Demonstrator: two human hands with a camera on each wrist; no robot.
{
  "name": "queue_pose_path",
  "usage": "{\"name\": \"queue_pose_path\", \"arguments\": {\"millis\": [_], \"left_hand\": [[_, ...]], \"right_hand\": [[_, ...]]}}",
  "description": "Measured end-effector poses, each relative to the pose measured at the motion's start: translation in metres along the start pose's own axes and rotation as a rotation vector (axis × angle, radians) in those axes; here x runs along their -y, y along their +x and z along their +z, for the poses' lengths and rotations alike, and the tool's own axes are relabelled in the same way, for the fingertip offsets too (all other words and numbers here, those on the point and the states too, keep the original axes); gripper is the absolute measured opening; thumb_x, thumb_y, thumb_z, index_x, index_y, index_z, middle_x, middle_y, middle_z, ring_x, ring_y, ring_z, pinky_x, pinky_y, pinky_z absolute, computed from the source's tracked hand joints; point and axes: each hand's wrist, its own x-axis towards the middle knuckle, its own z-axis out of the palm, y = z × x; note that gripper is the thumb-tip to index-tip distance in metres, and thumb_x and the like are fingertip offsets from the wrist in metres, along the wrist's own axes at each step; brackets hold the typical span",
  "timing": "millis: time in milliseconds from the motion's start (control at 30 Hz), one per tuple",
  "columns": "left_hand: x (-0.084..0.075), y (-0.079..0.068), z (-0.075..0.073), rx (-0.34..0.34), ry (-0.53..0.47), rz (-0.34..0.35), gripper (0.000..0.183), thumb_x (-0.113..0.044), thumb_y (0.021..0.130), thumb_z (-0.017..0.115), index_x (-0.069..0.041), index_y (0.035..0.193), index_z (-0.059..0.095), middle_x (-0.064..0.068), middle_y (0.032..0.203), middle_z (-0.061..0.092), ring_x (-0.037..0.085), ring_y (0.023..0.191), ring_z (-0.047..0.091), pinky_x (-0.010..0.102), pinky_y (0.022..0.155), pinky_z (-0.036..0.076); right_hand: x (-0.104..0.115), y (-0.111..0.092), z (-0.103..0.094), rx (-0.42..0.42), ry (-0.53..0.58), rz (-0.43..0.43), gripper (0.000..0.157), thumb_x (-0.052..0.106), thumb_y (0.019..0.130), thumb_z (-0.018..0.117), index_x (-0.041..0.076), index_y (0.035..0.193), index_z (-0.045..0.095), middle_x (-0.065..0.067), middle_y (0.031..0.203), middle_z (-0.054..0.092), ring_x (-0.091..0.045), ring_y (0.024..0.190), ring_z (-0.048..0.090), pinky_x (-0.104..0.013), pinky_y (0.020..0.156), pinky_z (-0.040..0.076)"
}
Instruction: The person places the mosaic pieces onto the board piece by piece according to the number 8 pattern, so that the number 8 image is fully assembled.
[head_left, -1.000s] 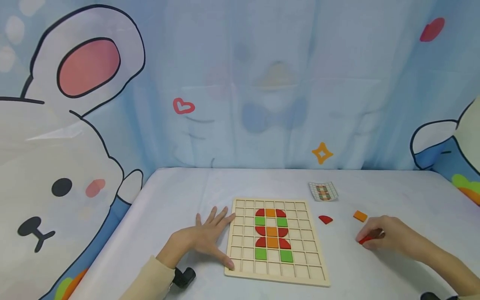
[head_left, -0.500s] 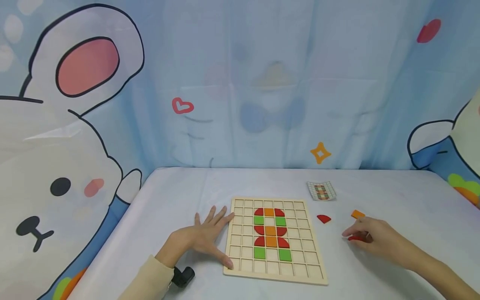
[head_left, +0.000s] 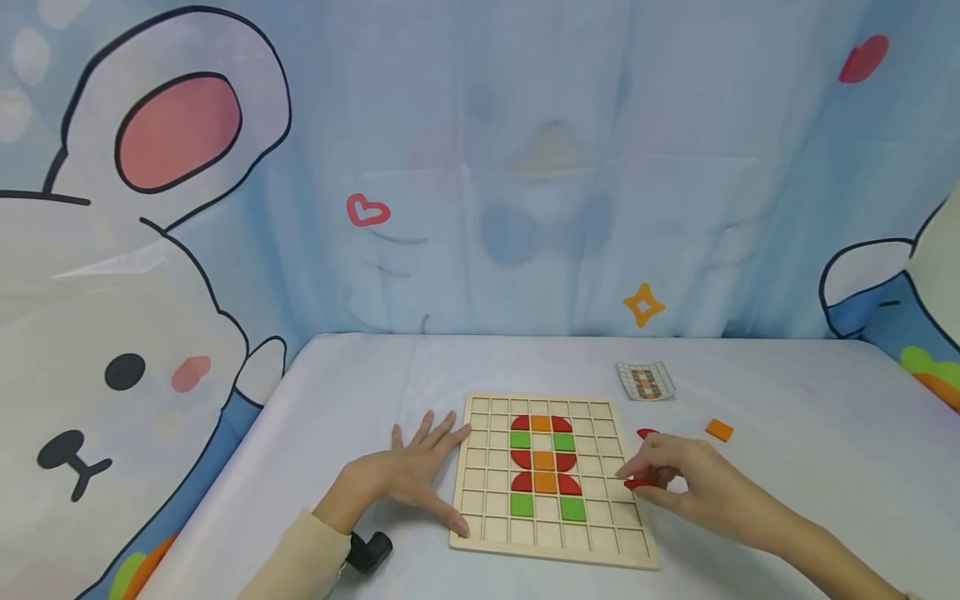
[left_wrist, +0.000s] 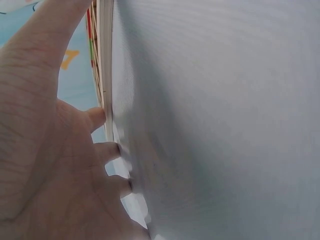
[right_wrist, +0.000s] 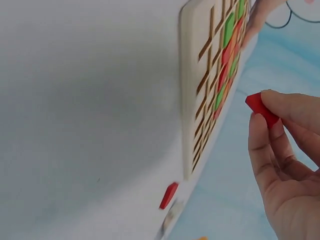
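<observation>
My right hand (head_left: 693, 483) pinches a red quarter-circle tile (right_wrist: 262, 109) between thumb and fingers, held over the right edge of the wooden grid board (head_left: 487, 532). With fingers spread, my left hand (head_left: 416, 473) rests at the board's left edge; its thumb and index finger touch the rim. Red rounded tiles (head_left: 568, 484), orange square tiles (head_left: 545, 482) and green square tiles (head_left: 573, 509) fill several cells in the middle columns. Beyond my right hand lies another red tile (head_left: 647, 432), partly hidden in the head view and fully seen in the right wrist view.
A loose orange square tile (head_left: 719, 430) lies on the white table to the right. Behind the board is a small pattern card (head_left: 646, 382) with a coloured grid. A printed blue curtain (head_left: 465, 167) hangs along the table's back edge.
My right hand has moved left from beside the orange tile to the board's right edge, carrying the red tile. My left hand has stayed in place.
</observation>
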Motion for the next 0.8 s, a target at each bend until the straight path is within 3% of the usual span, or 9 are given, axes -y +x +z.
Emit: {"name": "queue_pose_path", "arguments": {"millis": [167,367,567,800], "left_hand": [[0.001,0.002,0.0,-0.002,0.007,0.0,0.126,-0.063,0.077,0.087,-0.022,0.17,0.011,0.011,0.176,-0.002,0.039,0.16,-0.01,0.081,0.115,-0.002],[0.001,0.002,0.001,-0.008,0.006,-0.001,0.127,-0.062,0.077,0.087,-0.021,0.17,0.012,0.011,0.176,-0.001,0.04,0.16,-0.008,0.081,0.115,-0.001],[0.002,0.001,0.001,0.0,0.001,-0.002,0.127,-0.063,0.077,0.087,-0.022,0.17,0.011,0.01,0.176,-0.002,0.039,0.16,-0.01,0.081,0.115,-0.002],[0.001,0.001,0.001,-0.003,-0.001,0.003,0.126,-0.062,0.077,0.087,-0.022,0.17,0.011,0.011,0.176,-0.002,0.039,0.16,-0.01,0.081,0.115,-0.002]], "right_hand": [[0.015,0.005,0.011,0.067,0.018,-0.018,0.02,0.007,0.089,0.083,0.011,0.108,0.082,0.017,0.089,0.056,0.002,0.08,0.056,-0.022,0.071,0.056],[0.025,0.01,0.02,0.138,0.099,-0.002,0.015,0.007,0.09,0.082,0.019,0.098,0.077,0.015,0.092,0.061,0.001,0.082,0.058,-0.023,0.074,0.058],[0.028,0.014,0.029,0.138,0.161,-0.087,0.015,0.011,0.087,0.086,0.018,0.094,0.075,0.016,0.089,0.065,0.0,0.078,0.059,-0.023,0.069,0.057],[0.032,0.019,0.038,0.137,0.265,-0.092,0.014,0.009,0.089,0.084,0.009,0.103,0.081,0.01,0.092,0.066,-0.003,0.084,0.062,-0.024,0.073,0.061]]}}
